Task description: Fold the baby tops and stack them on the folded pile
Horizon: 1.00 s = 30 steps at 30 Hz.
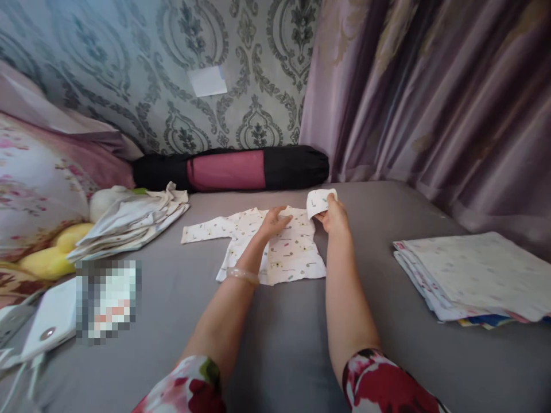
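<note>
A small white baby shirt [297, 252] with a scattered print lies spread on the grey bed sheet [172, 310]. One sleeve stretches out flat to the left. My right hand [336, 215] pinches the other sleeve and lifts it off the sheet, so it bends over near the shoulder. Near the collar, my left hand [275, 222] rests on the shirt with its fingers apart. A pale bangle circles my left wrist.
Folded cloths [477, 275] are stacked at the right. Several pale garments [138, 221] lie in a pile at the left, beside a yellow plush thing [47, 261]. A white device with cables [54, 315] sits front left. A black and pink bolster [228, 170] lies along the wall.
</note>
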Tool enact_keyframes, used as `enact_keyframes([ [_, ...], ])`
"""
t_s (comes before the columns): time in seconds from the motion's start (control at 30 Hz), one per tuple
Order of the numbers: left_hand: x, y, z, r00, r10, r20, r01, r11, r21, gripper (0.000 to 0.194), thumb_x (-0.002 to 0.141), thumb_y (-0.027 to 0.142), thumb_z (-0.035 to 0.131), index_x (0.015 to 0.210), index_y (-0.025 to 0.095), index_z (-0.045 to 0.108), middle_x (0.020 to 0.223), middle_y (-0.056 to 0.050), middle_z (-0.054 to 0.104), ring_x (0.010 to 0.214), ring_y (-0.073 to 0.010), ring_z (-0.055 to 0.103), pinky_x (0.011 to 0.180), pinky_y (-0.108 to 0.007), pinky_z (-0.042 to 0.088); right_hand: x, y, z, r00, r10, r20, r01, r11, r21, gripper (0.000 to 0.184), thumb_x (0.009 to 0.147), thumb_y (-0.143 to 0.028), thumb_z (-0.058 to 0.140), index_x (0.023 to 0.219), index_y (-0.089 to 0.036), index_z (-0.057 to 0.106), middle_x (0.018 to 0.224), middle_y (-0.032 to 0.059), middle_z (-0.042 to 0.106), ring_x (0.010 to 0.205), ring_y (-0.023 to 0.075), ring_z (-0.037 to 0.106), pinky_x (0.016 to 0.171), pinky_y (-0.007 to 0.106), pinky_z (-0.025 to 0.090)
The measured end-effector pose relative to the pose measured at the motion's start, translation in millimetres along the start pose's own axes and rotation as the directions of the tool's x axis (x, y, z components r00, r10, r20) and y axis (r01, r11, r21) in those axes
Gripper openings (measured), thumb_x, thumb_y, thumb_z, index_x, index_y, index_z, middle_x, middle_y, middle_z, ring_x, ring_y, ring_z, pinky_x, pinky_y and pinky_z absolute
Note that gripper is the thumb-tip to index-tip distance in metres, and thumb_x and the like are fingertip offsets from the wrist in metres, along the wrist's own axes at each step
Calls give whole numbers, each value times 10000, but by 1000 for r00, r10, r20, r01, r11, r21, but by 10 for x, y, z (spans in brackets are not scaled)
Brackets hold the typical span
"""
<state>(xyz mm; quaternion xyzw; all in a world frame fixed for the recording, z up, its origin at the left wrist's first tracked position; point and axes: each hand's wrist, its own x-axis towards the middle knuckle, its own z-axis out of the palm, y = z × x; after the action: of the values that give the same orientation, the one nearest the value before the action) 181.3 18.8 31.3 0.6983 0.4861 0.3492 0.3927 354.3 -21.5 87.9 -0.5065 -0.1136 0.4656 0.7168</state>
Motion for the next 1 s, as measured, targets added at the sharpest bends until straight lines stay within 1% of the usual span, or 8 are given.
enact_keyframes([
  [0.1,-260,-153,-288,970,-193,-147,126,918,-376,329,804,334,663,1072,142,663,1161,-150,651,1067,-253,626,958,-387,473,-14,78,86,1000,15,-13,-14,1000,8,133,973,-286,458,1021,-220,564,670,-39,655,593,110,645,645,292,568],
  [0.2,-474,-264,-508,913,-367,-177,167,733,-659,189,807,247,662,960,137,659,1041,-113,683,905,-184,673,910,-357,510,-8,176,170,999,34,-22,-34,999,3,101,961,-252,472,993,-216,561,673,-46,642,585,102,637,625,277,565],
  [0.33,-591,-317,-598,866,-480,-144,160,536,-829,78,830,149,627,903,123,636,955,-99,687,845,-146,682,928,-324,515,-1,324,263,999,29,-14,-29,999,-36,62,928,-202,495,942,-204,555,656,-54,631,582,97,627,620,271,567],
  [0.47,-575,-295,-556,883,-464,-73,155,433,-888,77,842,139,618,917,119,625,942,-111,682,917,-163,680,975,-321,500,-23,516,343,1000,17,4,-16,994,-112,53,880,-165,528,901,-191,570,642,-56,621,582,92,609,617,253,558],
  [0.57,-559,-278,-532,912,-411,3,195,425,-884,188,867,208,606,1032,120,620,1029,-133,671,996,-184,664,1010,-331,481,-70,694,387,996,-37,81,57,963,-263,79,844,-173,550,899,-181,607,670,-56,623,612,95,610,640,243,548],
  [0.63,-554,-277,-526,927,-373,48,232,469,-852,314,899,307,571,1158,131,589,1107,-148,656,1049,-198,647,1024,-341,470,-127,801,401,972,-73,221,157,908,-389,132,828,-233,585,937,-180,637,702,-50,640,662,106,623,693,257,545],
  [0.8,-541,-289,-516,951,-297,84,253,596,-762,578,903,514,507,1394,220,429,1184,-126,647,1084,-210,631,1018,-378,464,-307,917,405,832,37,553,339,756,-560,319,822,-373,639,1067,-172,668,1031,67,711,980,169,645,936,337,475],
  [1.0,-524,-316,-492,961,-263,88,228,568,-791,468,917,418,493,1324,188,498,1152,-112,655,1056,-183,630,1022,-354,447,-315,948,391,682,88,726,579,541,-610,262,922,-317,487,1014,-193,699,1117,46,700,1079,192,610,1017,381,409],
])
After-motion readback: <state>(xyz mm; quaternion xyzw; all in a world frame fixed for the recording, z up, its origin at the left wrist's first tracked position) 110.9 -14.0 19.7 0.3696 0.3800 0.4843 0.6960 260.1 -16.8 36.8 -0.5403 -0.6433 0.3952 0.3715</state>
